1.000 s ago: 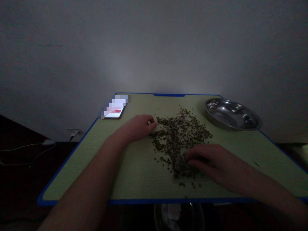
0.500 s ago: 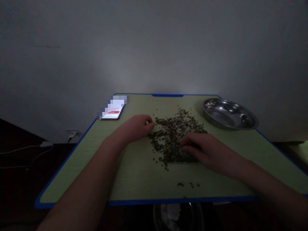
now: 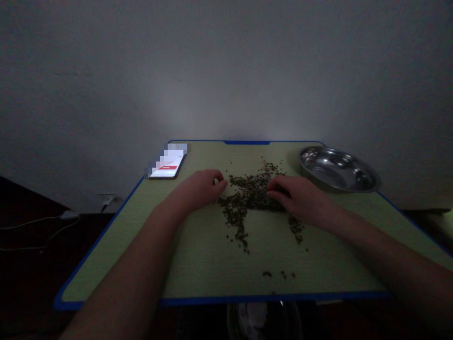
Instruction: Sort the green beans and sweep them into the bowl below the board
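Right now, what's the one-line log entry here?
left hand: curled beside dark bits | right hand: curled over bits, grip unclear | phone: lit, far left | metal bowl: far right

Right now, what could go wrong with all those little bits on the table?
The right hand, close over the dark bits, might scatter them. The few nearest the front edge of the table could drop off if brushed. The metal basin, at the right edge, might tip if bumped.

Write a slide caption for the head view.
Left hand and right hand at small dark grains on a blue-edged green table; round silver metal bowl, far right.
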A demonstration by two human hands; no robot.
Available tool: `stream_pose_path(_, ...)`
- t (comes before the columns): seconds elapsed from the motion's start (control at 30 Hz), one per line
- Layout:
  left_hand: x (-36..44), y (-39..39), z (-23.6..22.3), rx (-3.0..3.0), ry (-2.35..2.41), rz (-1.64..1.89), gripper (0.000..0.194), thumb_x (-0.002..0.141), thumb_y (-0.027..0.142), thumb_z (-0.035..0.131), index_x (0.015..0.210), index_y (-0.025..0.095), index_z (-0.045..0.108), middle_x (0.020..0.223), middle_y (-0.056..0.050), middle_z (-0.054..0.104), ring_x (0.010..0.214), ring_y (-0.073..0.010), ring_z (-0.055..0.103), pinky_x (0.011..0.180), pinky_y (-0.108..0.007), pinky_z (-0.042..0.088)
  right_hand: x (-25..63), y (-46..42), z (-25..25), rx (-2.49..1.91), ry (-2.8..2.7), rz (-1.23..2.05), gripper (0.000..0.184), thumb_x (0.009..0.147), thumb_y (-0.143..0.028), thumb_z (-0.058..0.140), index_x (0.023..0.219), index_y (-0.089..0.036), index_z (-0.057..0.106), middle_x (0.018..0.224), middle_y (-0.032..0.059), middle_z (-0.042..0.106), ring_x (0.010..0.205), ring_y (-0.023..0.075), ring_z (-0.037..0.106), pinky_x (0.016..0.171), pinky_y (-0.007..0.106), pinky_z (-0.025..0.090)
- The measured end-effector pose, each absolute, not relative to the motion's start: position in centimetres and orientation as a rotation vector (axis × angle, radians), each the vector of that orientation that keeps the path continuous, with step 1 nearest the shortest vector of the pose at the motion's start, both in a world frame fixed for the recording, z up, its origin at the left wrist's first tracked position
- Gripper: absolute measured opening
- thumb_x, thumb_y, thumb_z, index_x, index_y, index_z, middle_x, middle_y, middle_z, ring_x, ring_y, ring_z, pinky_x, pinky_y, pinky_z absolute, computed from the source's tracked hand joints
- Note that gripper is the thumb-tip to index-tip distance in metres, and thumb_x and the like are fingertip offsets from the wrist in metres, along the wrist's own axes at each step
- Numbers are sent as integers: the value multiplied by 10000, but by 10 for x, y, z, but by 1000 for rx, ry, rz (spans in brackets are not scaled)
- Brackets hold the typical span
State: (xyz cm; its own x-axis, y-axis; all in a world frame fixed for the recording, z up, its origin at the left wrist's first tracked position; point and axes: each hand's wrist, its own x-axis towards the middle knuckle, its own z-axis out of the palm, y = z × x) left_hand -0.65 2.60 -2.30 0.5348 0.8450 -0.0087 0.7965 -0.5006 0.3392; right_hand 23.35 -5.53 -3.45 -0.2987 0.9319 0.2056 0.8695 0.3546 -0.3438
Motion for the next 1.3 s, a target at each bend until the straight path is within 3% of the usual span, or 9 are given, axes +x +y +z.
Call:
stream_pose_path(0.77, -4, 26, -20, 2458, 1373, 191, 383, 851, 439, 392, 932, 177, 660, 783, -76, 711, 674, -180, 598, 617, -289, 411, 306, -127, -21, -1730, -2105, 456, 248, 931, -398, 460, 859, -209, 602, 782, 29, 640, 706, 174, 577, 639, 313, 448)
stream_pose_path(1.07, -3, 28, -23, 2445, 1372, 156, 412, 838, 457, 384, 941, 170, 661, 842, -84, 712, 708, -188, 604, 637, -291, 416, 313, -125, -35, -1708, -2084, 538, 209, 912, -373, 497, 835, -223, 621, 763, 13, 648, 684, 165, 584, 607, 285, 453)
stream_pose_path(1.3, -4, 29, -23, 2418, 1387, 164, 419, 835, 470, 388, 941, 170, 660, 832, -80, 710, 712, -193, 609, 645, -295, 415, 296, -109, -41, -1620, -2040, 400, 153, 902, -299, 500, 851, -215, 618, 765, 18, 645, 684, 167, 571, 612, 286, 449)
